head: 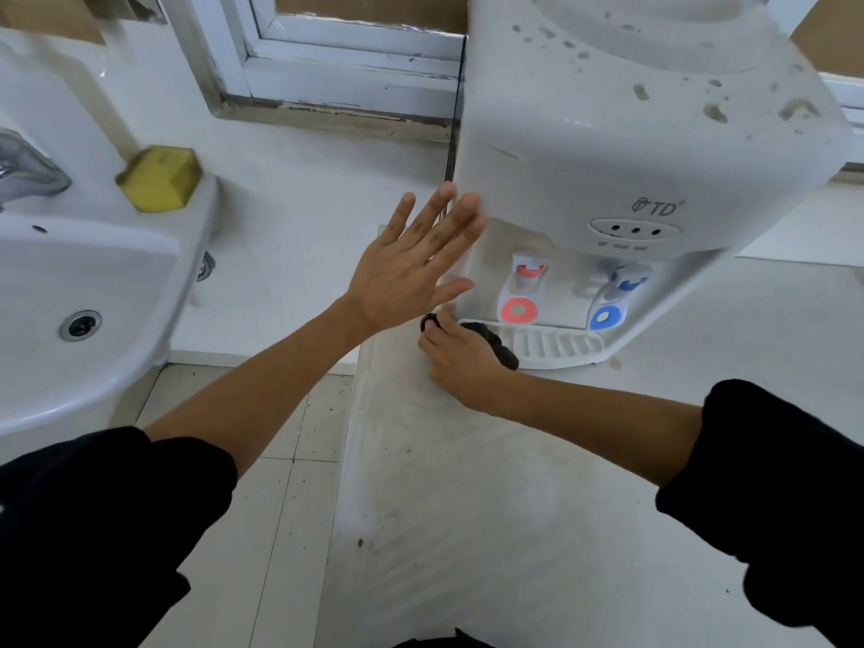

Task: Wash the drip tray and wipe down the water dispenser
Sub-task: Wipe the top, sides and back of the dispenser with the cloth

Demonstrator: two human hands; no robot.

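A white water dispenser (608, 147) stands on a white counter, with a red tap (523, 292) and a blue tap (612, 297) under its front. The white slotted drip tray (556, 343) sits in place below the taps. My left hand (411, 268) is flat with straight fingers, its fingertips against the dispenser's left front corner. My right hand (460, 362) grips a dark cloth (495, 343) and holds it against the left end of the drip tray.
A white sink (70, 292) with a chrome tap (28, 170) stands on the left, a yellow sponge (159, 180) on its rim. A white window frame (336, 81) runs behind the counter (467, 507). A tiled floor (280, 484) shows between sink and counter.
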